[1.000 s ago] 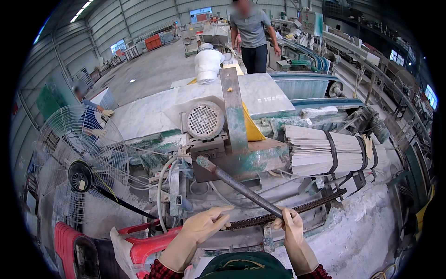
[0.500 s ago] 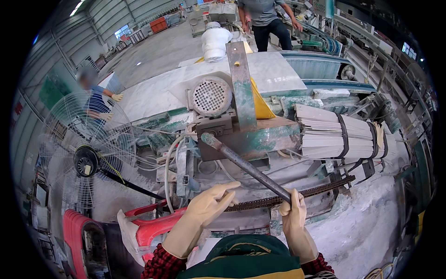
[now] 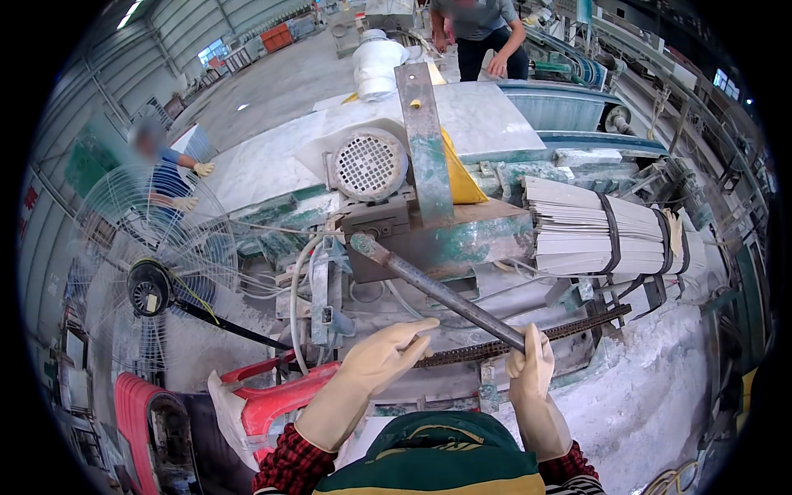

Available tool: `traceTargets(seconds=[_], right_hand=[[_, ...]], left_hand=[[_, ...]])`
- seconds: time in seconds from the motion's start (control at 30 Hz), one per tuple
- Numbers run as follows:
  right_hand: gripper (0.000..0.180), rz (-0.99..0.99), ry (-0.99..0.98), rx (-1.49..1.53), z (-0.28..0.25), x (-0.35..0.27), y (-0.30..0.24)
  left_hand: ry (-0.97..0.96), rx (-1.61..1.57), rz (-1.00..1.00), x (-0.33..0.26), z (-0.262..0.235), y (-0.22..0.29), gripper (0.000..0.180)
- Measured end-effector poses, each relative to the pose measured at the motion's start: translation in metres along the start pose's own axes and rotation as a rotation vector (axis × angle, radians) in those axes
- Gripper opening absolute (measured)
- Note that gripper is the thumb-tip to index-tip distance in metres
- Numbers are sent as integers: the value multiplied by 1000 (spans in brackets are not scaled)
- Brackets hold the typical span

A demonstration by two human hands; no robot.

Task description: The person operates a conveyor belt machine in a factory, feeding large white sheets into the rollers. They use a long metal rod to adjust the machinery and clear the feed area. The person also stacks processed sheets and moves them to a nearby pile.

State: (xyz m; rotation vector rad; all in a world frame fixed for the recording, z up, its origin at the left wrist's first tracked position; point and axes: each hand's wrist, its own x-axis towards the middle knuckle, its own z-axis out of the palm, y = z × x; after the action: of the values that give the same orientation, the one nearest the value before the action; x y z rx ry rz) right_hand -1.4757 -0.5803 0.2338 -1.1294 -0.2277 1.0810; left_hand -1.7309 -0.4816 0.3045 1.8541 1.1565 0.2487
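My right hand [image 3: 531,373], in a cream rubber glove, is closed round the lower end of a long grey metal pipe [image 3: 450,297]. The pipe slants up to the left, its rusty, greenish far end lying against the machine block [image 3: 379,231] below a motor with a round grille [image 3: 370,165]. My left hand [image 3: 381,356], gloved alike, has its fingers stretched out to the right and apart from the thumb. It is beside a dark roller chain [image 3: 470,353] that runs right beneath the pipe; I cannot tell whether they touch.
A large wire-guarded fan [image 3: 153,286] stands at left, near a red plastic chair [image 3: 285,400]. White strips in a strapped bundle [image 3: 577,227] lie to the right. One co-worker [image 3: 169,173] stands far left; another [image 3: 483,37] leans in at the far side.
The view has shifted slightly. My right hand, still round the pipe end, and my left hand have moved little. The far co-worker has bent forward and brought a hand lower.
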Motion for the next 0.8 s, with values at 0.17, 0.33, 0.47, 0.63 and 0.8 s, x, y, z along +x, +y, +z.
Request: traceTargets(seconds=[0.17,0.33,0.47,0.63,0.8], right_hand=[[37,-10,-46,30,-4,2,0],[41,-7,-94,39,-6,7,3],[44,7,-93,52,-7,10,4],[49,5,-105,14,-4,9,3],[52,-62,-86,-57,-4,7,7]], left_hand=[[72,227,318,18,7,-10,46],[308,639,706,45,7,0,64],[333,662,788,78,11,3,71],[337,799,937,142,26,14,75],[420,716,1004,157,36,17,64]])
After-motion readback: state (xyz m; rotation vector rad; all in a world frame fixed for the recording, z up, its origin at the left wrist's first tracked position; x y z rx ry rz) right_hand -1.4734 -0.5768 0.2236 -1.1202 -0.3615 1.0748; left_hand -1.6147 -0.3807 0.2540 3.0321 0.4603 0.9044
